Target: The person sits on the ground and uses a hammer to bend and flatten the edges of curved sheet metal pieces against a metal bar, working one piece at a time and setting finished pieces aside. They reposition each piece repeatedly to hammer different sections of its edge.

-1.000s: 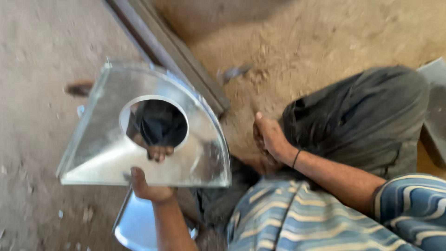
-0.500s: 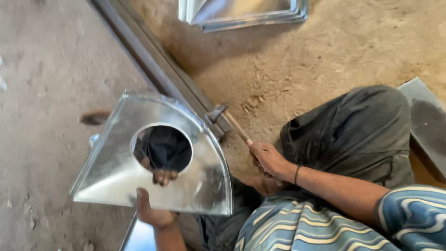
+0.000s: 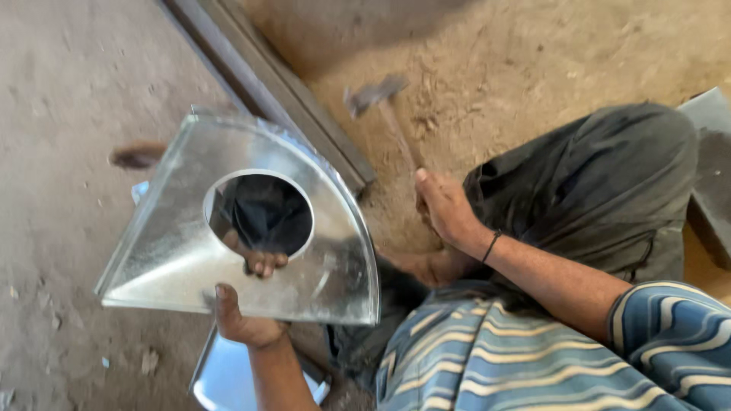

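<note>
The ground is bare packed earth, dusty and pale grey on the side left of the steel beam (image 3: 274, 91), looser and sandier brown on the side right of it. The beam lies flat on the floor, running diagonally from the top of the view down toward the seated person's knee.

The left hand (image 3: 242, 320) grips the lower straight edge of a shiny quarter-round sheet-metal piece (image 3: 190, 259), thumb on the face and fingertips (image 3: 263, 262) showing through its round hole. The piece is held tilted up off the floor, just left of the beam, its curved edge nearest the beam's lower end. Another bright metal sheet (image 3: 228, 377) lies on the ground under the left forearm, further from the beam.

The right hand (image 3: 445, 209) is closed around the wooden handle of a hammer (image 3: 377, 99), just right of the beam's lower end. The hammer head hangs blurred over the sandy ground beside the beam. A dark flat slab (image 3: 708, 167) sits at the far right edge, well apart from the beam
</note>
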